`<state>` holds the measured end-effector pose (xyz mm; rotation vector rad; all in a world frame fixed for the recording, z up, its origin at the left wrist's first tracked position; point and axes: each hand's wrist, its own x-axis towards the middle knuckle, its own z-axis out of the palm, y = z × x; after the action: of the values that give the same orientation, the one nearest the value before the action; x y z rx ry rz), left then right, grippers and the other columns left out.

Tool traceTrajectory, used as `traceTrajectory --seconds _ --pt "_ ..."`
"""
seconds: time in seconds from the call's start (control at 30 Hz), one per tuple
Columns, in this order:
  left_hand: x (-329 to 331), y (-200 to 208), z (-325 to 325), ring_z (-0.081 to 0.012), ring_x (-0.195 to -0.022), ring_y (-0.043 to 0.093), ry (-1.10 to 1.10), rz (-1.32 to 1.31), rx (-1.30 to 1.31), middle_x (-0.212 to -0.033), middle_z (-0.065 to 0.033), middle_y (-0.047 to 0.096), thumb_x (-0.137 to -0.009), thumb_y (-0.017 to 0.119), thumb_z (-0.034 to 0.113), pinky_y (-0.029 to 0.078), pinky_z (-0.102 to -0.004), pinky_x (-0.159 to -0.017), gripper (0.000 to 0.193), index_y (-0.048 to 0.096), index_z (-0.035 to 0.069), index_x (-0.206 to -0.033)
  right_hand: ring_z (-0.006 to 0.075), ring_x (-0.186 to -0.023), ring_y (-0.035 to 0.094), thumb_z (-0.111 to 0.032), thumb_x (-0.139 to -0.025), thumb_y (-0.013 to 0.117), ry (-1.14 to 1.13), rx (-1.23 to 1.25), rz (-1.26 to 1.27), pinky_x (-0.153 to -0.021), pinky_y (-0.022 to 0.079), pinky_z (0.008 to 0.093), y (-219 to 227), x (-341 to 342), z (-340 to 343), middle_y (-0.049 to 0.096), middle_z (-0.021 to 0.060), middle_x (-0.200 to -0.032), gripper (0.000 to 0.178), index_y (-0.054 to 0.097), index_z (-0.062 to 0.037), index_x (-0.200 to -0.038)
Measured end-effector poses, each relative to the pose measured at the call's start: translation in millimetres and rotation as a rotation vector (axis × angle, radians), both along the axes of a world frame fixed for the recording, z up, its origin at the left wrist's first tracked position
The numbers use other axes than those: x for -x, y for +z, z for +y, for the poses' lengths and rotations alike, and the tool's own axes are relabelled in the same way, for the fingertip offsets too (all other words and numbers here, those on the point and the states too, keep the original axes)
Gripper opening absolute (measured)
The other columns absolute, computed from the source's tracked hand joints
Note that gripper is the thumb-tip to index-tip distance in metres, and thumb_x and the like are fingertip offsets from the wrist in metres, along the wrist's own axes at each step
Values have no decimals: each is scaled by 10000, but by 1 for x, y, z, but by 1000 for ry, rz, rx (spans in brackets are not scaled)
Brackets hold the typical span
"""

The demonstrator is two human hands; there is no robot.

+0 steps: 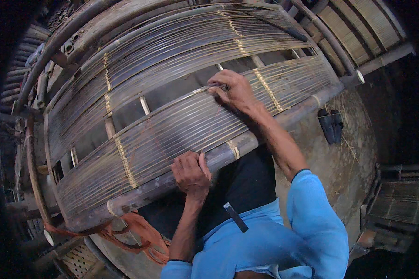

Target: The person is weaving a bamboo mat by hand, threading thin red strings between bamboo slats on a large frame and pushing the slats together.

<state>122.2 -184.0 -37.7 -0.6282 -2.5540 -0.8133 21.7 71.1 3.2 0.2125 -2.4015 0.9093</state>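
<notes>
A slatted bamboo panel point(172, 125) of thin pale strips lies across a pole frame in front of me. My right hand point(235, 92) is at the far edge of its nearer section, thumb and fingers pinched around something small and dark that is mostly hidden. My left hand point(191, 174) rests at the panel's near edge, over the thick front pole point(237, 144), with its fingers bent and thumb up against the strips. Whatever it grips is hidden. Faint reddish thread-like lines cross the strips between the hands. Pale lashings point(125, 162) bind the strips crosswise.
A long gap with crossbars point(144, 105) splits the panel. Orange-brown cloth strips point(146, 239) hang at the frame's near left corner. Dark footwear point(329, 125) lies on the floor at right. Another slatted panel point(363, 28) stands at the far right; stacked poles point(21, 79) are at left.
</notes>
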Motion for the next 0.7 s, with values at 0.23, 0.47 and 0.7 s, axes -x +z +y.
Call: traceTrajectory --seconds 0.23,0.47,0.7 --pt "-2 -5 -3 -308 -897 607 73 2 38 -904 -76 623 -879 732 183 454 -443 -789 143 623 90 -879 296 -930 686 -206 -860 733 134 -498 -144 -764 571 413 -7 32 5 707 65 -994 163 745 -115 -995" --pt "1 12 -4 -358 -954 571 -73 -85 -153 -926 -132 583 -889 706 124 430 -464 -805 121 604 62 -909 302 -930 642 -176 -876 656 100 -685 -84 -746 561 428 -17 29 4 633 83 -928 113 661 -93 -952" --pt "13 76 -14 -268 -756 594 -190 -704 -400 -815 -137 608 -1002 604 104 479 -353 -712 93 602 16 -972 347 -776 596 -225 -938 681 309 -223 -70 -672 491 470 3 12 -9 597 167 -839 190 660 -36 -927"
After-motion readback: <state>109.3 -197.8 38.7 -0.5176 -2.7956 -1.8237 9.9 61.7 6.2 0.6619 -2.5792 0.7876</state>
